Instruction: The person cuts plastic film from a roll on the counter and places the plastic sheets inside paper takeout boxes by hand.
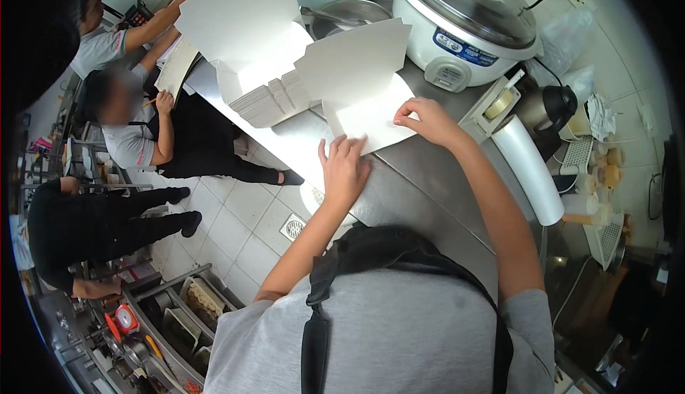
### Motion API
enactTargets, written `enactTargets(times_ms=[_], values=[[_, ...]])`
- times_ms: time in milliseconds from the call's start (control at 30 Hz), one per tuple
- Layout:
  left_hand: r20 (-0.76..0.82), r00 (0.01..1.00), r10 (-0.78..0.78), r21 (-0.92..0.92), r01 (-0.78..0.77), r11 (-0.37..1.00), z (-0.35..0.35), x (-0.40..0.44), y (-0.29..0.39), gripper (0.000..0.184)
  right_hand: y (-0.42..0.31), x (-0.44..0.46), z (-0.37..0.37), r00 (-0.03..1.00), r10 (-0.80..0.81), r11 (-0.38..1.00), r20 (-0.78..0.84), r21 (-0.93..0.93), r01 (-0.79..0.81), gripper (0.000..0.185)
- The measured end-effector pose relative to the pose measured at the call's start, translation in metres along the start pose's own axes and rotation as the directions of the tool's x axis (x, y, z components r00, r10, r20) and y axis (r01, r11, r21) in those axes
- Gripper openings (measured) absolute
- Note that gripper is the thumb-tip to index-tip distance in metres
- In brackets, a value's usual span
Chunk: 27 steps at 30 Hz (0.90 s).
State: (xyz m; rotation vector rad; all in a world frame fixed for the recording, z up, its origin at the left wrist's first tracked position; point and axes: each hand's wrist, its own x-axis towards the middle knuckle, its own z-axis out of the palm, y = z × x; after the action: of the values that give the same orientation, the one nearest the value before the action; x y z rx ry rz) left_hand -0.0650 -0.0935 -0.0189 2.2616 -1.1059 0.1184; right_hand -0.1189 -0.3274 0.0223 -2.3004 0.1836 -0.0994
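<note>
An unfolded white cardboard box [362, 112] lies on the metal counter in front of me, its lid panel raised at the back. My left hand [345, 169] rests on the box's near edge with the fingers a little apart. Over the box's right side, my right hand [426, 121] has its fingers curled and thumb and fingertips together. Whether cardboard is pinched between them is hard to see. Just behind to the left, a stack of nested white boxes [267, 103] stands with a large lid panel up.
A rice cooker [464, 34] stands at the back right, beside a metal bowl [349, 12] with a utensil. To the right are a white roll [528, 169], a tape dispenser [499, 101] and a kettle [546, 105]. Several co-workers stand left, one holding a clipboard [176, 66].
</note>
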Motion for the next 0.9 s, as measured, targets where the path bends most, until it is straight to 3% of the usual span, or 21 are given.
enactTargets(times_ms=[33, 100, 167, 267, 367, 500, 600, 667, 700, 767, 833, 867, 900], values=[[0.091, 0.995, 0.027, 0.006, -0.028, 1.000, 0.002, -0.002, -0.011, 0.035, 0.014, 0.013, 0.005, 0.998, 0.015, 1.000, 0.066, 0.025, -0.017, 0.021], [0.114, 0.993, 0.026, 0.007, -0.027, 1.000, 0.005, -0.007, -0.025, 0.030, 0.034, 0.038, 0.020, 0.971, 0.097, 0.992, 0.218, 0.063, -0.113, 0.023], [0.116, 0.993, 0.011, -0.003, -0.011, 1.000, 0.000, -0.005, -0.027, 0.029, 0.049, 0.057, 0.034, 0.930, 0.114, 0.986, 0.350, 0.076, -0.150, 0.025], [0.124, 0.992, 0.011, -0.004, -0.011, 1.000, -0.003, -0.002, -0.035, 0.030, 0.058, 0.074, 0.053, 0.890, 0.168, 0.978, 0.425, 0.044, -0.205, 0.021], [0.158, 0.987, 0.012, -0.014, -0.010, 1.000, -0.005, 0.002, -0.034, 0.030, 0.060, 0.078, 0.065, 0.936, 0.120, 0.992, 0.330, -0.064, -0.104, 0.024], [0.180, 0.984, 0.003, 0.029, -0.009, 1.000, -0.005, 0.003, -0.036, 0.030, 0.047, 0.062, 0.065, 0.987, 0.156, 0.988, 0.047, -0.002, -0.156, 0.036], [0.173, 0.983, 0.068, 0.037, -0.075, 0.996, -0.008, 0.003, -0.034, 0.031, -0.002, 0.035, 0.045, 0.977, 0.191, 0.882, -0.094, 0.453, -0.130, 0.029], [0.114, 0.992, 0.062, 0.099, -0.073, 0.992, -0.007, 0.002, -0.030, 0.034, -0.082, -0.017, 0.000, 0.993, -0.021, 0.847, -0.116, 0.526, 0.079, 0.026], [0.098, 0.993, 0.065, 0.125, -0.077, 0.989, -0.007, -0.001, -0.027, 0.035, -0.127, -0.053, -0.026, 0.975, -0.171, 0.747, -0.140, 0.627, 0.221, 0.022], [0.091, 0.984, 0.150, -0.024, -0.149, 0.989, -0.030, 0.004, -0.001, 0.040, -0.188, -0.122, -0.046, 0.841, -0.429, 0.710, -0.331, 0.452, 0.540, 0.024], [0.220, 0.957, 0.188, -0.251, -0.130, 0.959, -0.073, 0.007, 0.045, 0.029, -0.225, -0.175, -0.045, 0.691, -0.519, 0.707, -0.504, 0.201, 0.678, 0.028], [0.388, 0.893, 0.226, -0.362, -0.078, 0.929, -0.092, 0.006, 0.053, 0.022, -0.233, -0.193, -0.046, 0.690, -0.473, 0.703, -0.548, 0.237, 0.671, 0.028], [0.608, 0.724, 0.325, -0.466, -0.007, 0.885, -0.114, 0.007, 0.060, 0.022, -0.241, -0.211, -0.046, 0.686, -0.426, 0.694, -0.590, 0.273, 0.666, 0.029]])
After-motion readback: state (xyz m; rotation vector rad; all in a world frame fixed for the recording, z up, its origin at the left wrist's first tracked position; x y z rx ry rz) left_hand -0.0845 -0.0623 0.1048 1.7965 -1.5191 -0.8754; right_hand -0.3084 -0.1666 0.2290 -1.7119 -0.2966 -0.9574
